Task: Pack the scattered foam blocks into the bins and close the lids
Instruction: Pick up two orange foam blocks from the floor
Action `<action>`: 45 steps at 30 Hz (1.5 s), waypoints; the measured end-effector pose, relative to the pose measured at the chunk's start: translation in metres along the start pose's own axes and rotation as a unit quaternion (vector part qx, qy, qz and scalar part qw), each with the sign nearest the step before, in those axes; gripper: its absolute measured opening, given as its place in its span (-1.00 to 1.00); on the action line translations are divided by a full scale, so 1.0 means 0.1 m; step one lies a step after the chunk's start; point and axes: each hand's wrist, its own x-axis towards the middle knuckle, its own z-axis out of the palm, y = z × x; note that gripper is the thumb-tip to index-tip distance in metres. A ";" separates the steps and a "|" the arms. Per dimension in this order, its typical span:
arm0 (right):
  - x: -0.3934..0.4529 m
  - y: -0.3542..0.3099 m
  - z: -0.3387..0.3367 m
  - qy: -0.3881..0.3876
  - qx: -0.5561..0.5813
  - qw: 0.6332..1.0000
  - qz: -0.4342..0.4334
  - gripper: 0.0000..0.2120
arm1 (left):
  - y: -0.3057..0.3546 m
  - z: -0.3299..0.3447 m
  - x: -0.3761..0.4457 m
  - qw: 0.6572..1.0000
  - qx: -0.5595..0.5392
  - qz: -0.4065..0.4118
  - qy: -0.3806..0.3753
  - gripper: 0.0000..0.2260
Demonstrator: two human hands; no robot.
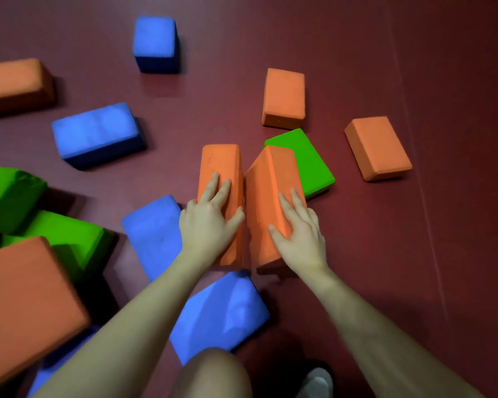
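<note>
Gripping two orange foam blocks stood on edge, we bring them together side by side. Our left hand [210,222] holds the left orange block [221,179], fingers spread over its top and thumb hooked at the seam; our right hand [298,237] holds the right orange block [266,196], fingers over its upper face and thumb on the inner edge. The right block tilts, so the two touch near the hands and part slightly farther out. Just beyond the right hand lies a green block [311,162], partly hidden by the tilted block. Farther out rest two flat orange blocks [283,97], [377,147]. Beside and beneath the left wrist lie blue blocks [153,234], [222,311]. No bin is in view. We judge the risk to be slippage: squeezed unevenly, the tilted block could pivot out when lifted and fall back among the others.
</note>
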 end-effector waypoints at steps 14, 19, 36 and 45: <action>-0.87 -2.29 -2.47 -0.069 -0.046 0.995 -0.053 -0.37 | 1.02 -3.36 -0.68 0.998 0.017 -0.057 -0.010 -0.44; -1.30 -2.90 -3.12 -0.079 -0.069 0.989 -0.101 -0.40 | 1.23 -4.22 -1.12 0.997 0.015 -0.077 0.014 -0.44; -3.33 -2.91 -3.88 -0.158 -0.062 0.933 -0.318 -0.42 | 1.87 -5.06 -3.85 0.955 0.016 -0.270 0.119 -0.43; -4.64 -3.36 -3.70 -0.267 -0.054 0.823 -0.499 -0.44 | 1.96 -5.40 -5.69 0.864 0.041 -0.461 0.196 -0.45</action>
